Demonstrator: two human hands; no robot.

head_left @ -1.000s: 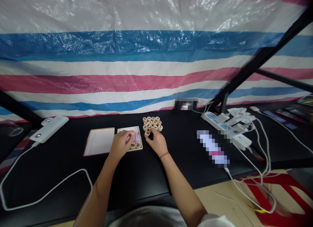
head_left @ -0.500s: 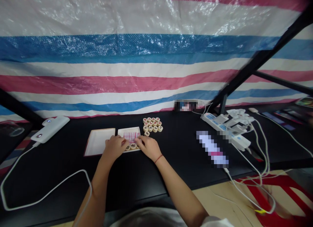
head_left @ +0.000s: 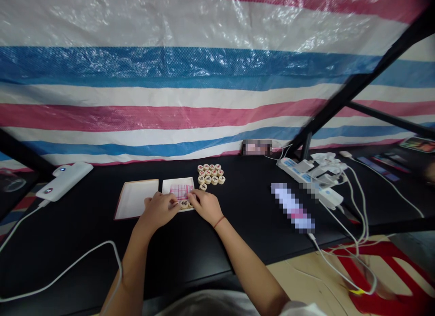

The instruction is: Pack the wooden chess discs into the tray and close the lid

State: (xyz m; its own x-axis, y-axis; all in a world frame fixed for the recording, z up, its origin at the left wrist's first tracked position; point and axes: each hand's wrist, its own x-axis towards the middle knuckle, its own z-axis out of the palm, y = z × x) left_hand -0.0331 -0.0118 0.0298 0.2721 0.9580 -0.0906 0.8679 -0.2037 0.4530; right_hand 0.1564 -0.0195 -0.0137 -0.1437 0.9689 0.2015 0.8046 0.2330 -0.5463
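Observation:
A small white box [head_left: 178,181] holds a folded pink-and-white checked sheet [head_left: 181,192] and a row of xiangqi pieces [head_left: 184,204] along its near side. My left hand [head_left: 159,209] is at the near left corner of the box, its fingers curled inward and covering part of the row. At the right side of the box is my right hand [head_left: 206,204], with thumb and fingers bent together near the sheet's edge and the pieces. What either hand's fingertips hold is hidden. Beyond my right hand, several more xiangqi pieces [head_left: 208,173] stand in rows, with red and black characters.
The white-lined box lid [head_left: 137,198] lies left of the box. A white power bank [head_left: 66,181] with a cable is further left. To the right are a phone [head_left: 292,207], a power strip [head_left: 311,182] and tangled cables. Another phone [head_left: 256,147] leans against the striped sheeting.
My left hand has shifted slightly right along the near side of the box, covering a piece that showed before. My right hand stays almost in place. The view has tilted a little.

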